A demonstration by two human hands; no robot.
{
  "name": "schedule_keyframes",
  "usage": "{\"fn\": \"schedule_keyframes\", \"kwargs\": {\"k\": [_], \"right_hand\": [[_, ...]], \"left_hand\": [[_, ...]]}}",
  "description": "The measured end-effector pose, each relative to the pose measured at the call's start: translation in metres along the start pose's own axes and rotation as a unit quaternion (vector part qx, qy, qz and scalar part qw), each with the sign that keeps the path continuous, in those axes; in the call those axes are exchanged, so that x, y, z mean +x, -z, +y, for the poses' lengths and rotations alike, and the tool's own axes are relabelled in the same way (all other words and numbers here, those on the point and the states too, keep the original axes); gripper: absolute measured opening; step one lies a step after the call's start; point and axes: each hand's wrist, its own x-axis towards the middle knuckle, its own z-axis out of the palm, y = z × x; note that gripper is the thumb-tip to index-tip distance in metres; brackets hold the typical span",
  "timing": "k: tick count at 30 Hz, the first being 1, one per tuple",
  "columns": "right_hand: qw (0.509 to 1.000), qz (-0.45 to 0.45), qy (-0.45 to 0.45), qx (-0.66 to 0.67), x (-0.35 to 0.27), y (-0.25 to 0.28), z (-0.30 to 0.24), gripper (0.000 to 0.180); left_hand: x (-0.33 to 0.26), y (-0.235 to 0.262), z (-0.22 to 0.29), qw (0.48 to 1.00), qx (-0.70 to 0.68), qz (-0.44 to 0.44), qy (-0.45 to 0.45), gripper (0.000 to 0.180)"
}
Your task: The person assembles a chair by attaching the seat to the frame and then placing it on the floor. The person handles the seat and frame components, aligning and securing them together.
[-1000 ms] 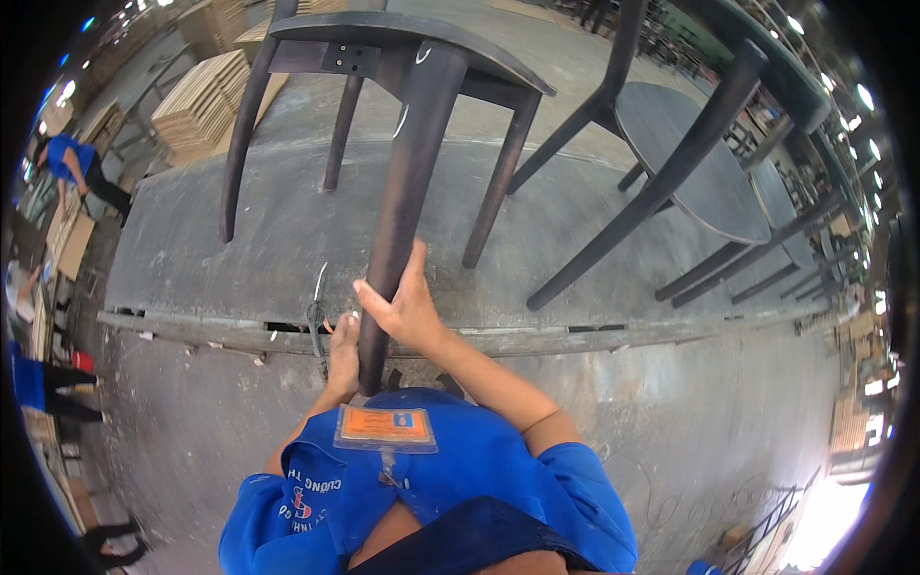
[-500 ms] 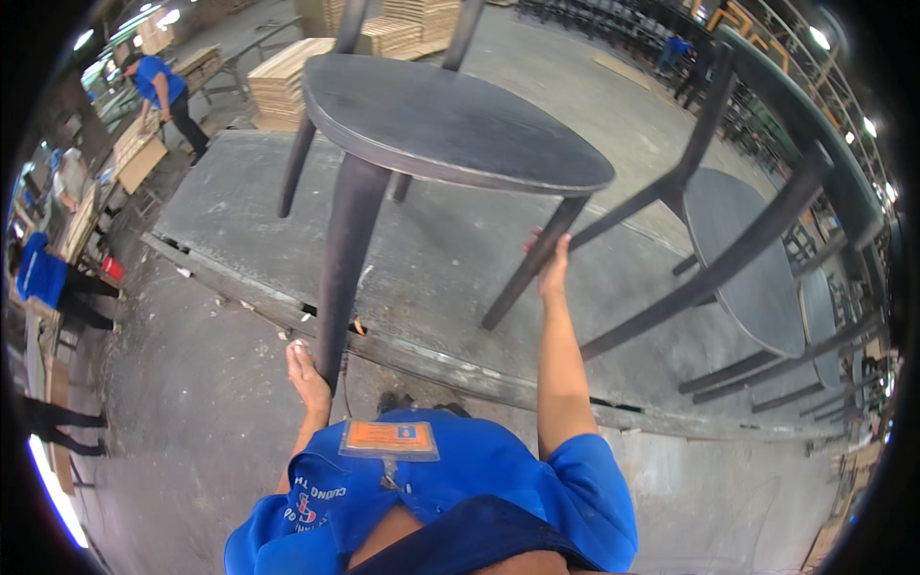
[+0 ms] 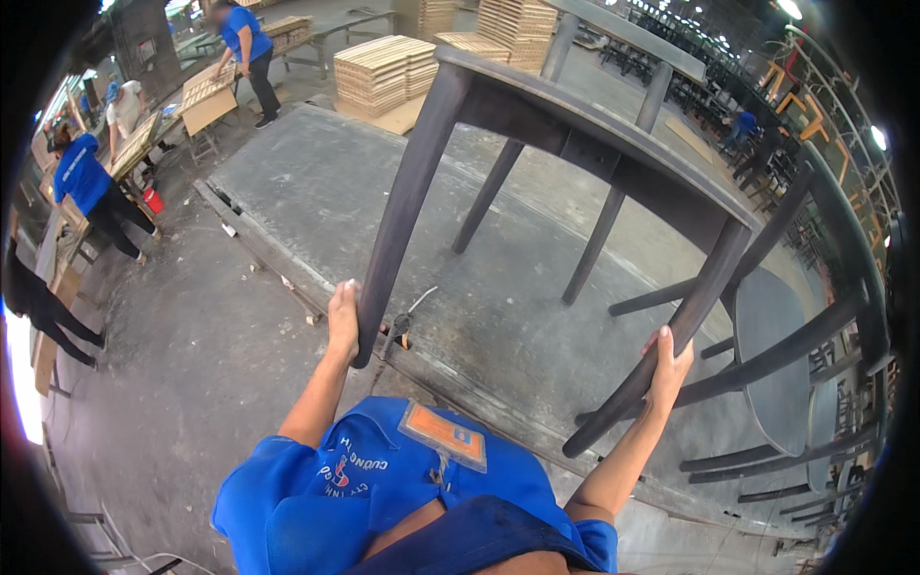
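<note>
A dark grey wooden chair (image 3: pixel 585 144) is tilted back in front of me, its seat's underside and front edge facing me. My left hand (image 3: pixel 344 321) grips the left front leg (image 3: pixel 407 201) near its foot, with part of the fingers hidden behind the wood. Around the lower half of the right front leg (image 3: pixel 704 283) my right hand (image 3: pixel 668 369) is closed, thumb on the near side. The backrest (image 3: pixel 632 43) shows beyond the seat, at the far side. The rear legs point down over a dark low platform (image 3: pixel 316 182).
More dark chairs (image 3: pixel 771 355) stand in a row at the right, close to the held one. Stacked wooden slats (image 3: pixel 383 77) lie beyond the platform. People in blue (image 3: pixel 247 43) work at benches on the left. A black tool with a cable (image 3: pixel 395 331) lies at the platform's near edge.
The chair has tipped back, so its seat top has turned away and the underside shows. Both hands have moved to the right in view with the legs, and the right hand is lower.
</note>
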Motion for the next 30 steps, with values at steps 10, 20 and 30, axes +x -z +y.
{"fn": "schedule_keyframes", "kwargs": {"k": [10, 20, 30], "right_hand": [[0.998, 0.005, -0.053, 0.041, -0.014, -0.024, -0.001, 0.032], [0.973, -0.079, -0.135, 0.169, -0.078, -0.016, 0.061, 0.044], [0.968, -0.076, -0.178, 0.157, -0.108, -0.015, 0.074, 0.027]], "left_hand": [[0.047, -0.015, 0.026, 0.971, 0.168, 0.059, -0.160, 0.029], [0.023, -0.046, 0.050, 0.860, 0.267, 0.048, -0.432, 0.020], [0.043, -0.061, 0.066, 0.878, 0.220, 0.054, -0.422, 0.025]]}}
